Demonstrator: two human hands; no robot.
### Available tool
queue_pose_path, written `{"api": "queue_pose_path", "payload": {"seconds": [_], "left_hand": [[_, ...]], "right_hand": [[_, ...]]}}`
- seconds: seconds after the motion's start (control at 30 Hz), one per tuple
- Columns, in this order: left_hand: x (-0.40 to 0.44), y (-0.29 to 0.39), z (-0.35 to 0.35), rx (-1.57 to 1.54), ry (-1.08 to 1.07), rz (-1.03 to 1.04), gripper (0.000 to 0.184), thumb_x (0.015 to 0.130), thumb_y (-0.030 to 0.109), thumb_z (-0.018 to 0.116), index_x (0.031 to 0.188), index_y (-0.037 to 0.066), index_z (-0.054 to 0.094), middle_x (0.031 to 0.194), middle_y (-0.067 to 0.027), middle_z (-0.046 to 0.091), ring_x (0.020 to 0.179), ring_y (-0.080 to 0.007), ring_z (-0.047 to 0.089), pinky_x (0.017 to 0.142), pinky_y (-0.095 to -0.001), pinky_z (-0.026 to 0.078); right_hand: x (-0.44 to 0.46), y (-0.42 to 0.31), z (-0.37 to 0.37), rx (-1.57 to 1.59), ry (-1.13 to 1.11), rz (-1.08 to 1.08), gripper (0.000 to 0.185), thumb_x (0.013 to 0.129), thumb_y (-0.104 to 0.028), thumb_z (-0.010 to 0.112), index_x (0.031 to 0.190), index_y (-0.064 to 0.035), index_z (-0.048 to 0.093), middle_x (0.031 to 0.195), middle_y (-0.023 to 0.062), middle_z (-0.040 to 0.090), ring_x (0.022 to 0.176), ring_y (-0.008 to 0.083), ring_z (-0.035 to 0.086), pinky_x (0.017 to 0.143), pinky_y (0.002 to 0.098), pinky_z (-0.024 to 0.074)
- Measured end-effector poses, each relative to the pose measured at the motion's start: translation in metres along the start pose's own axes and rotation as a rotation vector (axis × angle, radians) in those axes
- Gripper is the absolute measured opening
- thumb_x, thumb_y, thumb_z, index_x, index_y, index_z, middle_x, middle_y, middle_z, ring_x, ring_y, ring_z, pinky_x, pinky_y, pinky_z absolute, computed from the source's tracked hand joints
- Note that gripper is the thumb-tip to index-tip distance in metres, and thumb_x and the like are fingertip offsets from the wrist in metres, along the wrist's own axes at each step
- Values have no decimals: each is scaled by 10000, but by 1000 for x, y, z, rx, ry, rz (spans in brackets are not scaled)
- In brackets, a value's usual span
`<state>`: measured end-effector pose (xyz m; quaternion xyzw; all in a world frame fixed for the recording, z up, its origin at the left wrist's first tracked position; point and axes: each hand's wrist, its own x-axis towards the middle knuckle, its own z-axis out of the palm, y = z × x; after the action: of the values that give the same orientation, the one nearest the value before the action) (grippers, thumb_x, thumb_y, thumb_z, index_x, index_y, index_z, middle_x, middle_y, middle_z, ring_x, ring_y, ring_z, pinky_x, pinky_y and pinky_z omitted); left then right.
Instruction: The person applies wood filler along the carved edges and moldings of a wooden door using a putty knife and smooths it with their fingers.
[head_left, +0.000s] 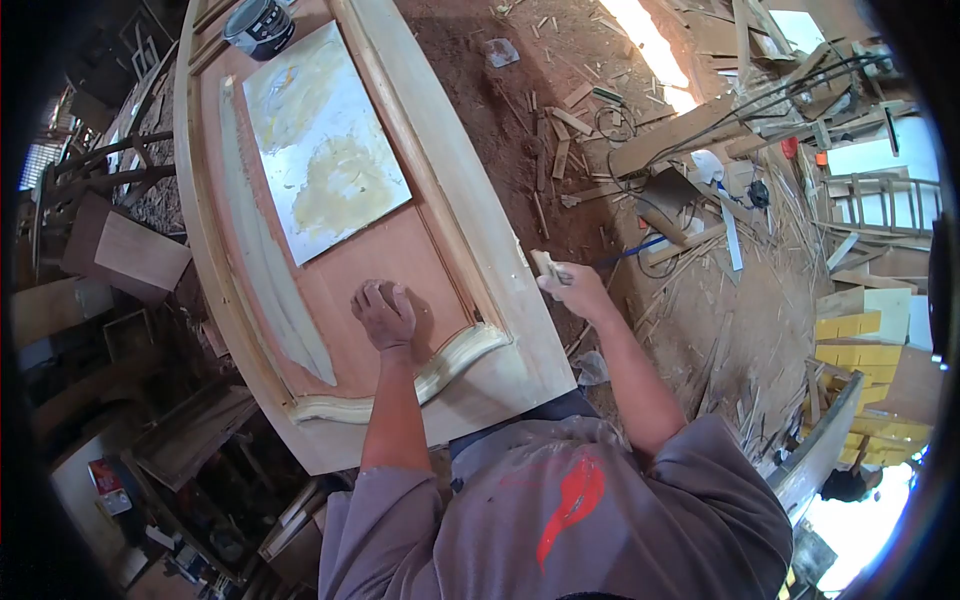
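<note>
A long wooden panel [545, 365] with raised mouldings lies in front of me. My left hand [385, 315] rests on its reddish inner face, fingers somewhat spread and holding nothing. At the panel's right edge my right hand [580, 290] is closed around a small putty knife [543, 264], whose pale blade touches or nearly touches the edge. A white board [335, 130] smeared with yellowish paste lies on the panel beyond my left hand. A dark tub [259, 30] stands at the far end. Pale filler coats the curved moulding [455, 355] near me.
Wood scraps and offcuts [560, 140] litter the dirt floor on the right, with black cables [740, 115] over some boards. Dark timber pieces and a reddish-brown board [140, 255] are on the left. Yellow blocks [860, 350] lie at the far right.
</note>
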<state>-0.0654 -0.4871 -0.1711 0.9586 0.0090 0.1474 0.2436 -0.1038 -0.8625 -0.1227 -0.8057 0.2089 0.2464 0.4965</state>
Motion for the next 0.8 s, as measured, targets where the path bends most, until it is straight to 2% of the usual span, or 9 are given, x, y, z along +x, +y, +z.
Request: {"api": "queue_pose_path", "payload": {"seconds": [0.03,0.13,0.23,0.27,0.37,0.4,0.6,0.7,0.8], "left_hand": [[-1,0,0,10,1,3,343,939,290,666,1116,3,608,1150,-210,648,1148,-415,577,1070,-553,399],[-1,-1,-1,7,-13,-20,349,945,296,656,1115,-7,621,1166,-220,640,1161,-425,570,1061,-562,410],[-3,-4,0,2,-22,-16,362,943,303,657,1119,-10,621,1172,-221,635,1157,-428,565,1055,-565,411],[-3,-5,1,4,-18,-13,363,941,304,658,1120,-10,621,1172,-222,633,1155,-429,563,1053,-565,411],[-5,-8,4,9,-6,-12,361,936,300,660,1123,-6,619,1171,-215,636,1157,-428,564,1059,-562,409],[-4,-6,3,12,-3,-17,358,934,296,661,1126,-3,617,1167,-209,642,1163,-425,567,1069,-558,407],[-4,-6,3,20,-19,-22,360,936,296,657,1129,-4,612,1168,-210,642,1168,-424,568,1073,-560,408],[-2,-7,4,10,-12,-8,356,936,296,654,1130,0,612,1176,-215,639,1169,-424,568,1076,-558,404],[-1,-4,3,-7,-8,-24,327,927,278,657,1114,12,620,1170,-209,641,1162,-416,570,1061,-558,412]], "right_hand": [[-3,-1,-5,185,-16,68,479,988,-379,726,1289,-7,720,1157,168,744,973,304,749,866,404,577],[6,23,-19,837,-139,6,397,1073,-312,604,1322,-9,664,1157,121,750,968,239,759,796,373,585],[10,9,-24,991,-187,20,367,1116,-302,526,1309,-6,622,1124,116,754,962,229,753,762,361,577],[10,3,-22,971,-151,-3,297,1110,-304,573,1232,-44,650,1066,65,745,864,177,716,699,333,546],[52,40,-12,977,-59,-15,258,1087,-302,636,1208,-76,658,1020,18,730,822,138,687,652,311,511],[59,32,-10,998,-44,0,224,1063,-271,684,1196,-93,663,984,-23,715,789,102,654,617,295,475],[145,-3,10,838,-243,-156,299,1016,-338,755,1195,-117,665,1044,-25,737,829,84,650,641,274,461],[154,3,22,712,-256,-55,356,984,-379,790,1191,-118,664,1072,-21,742,842,75,641,651,270,454],[148,24,19,686,-154,18,372,981,-363,796,1198,-91,665,1065,-11,740,845,80,643,643,271,453]]}}
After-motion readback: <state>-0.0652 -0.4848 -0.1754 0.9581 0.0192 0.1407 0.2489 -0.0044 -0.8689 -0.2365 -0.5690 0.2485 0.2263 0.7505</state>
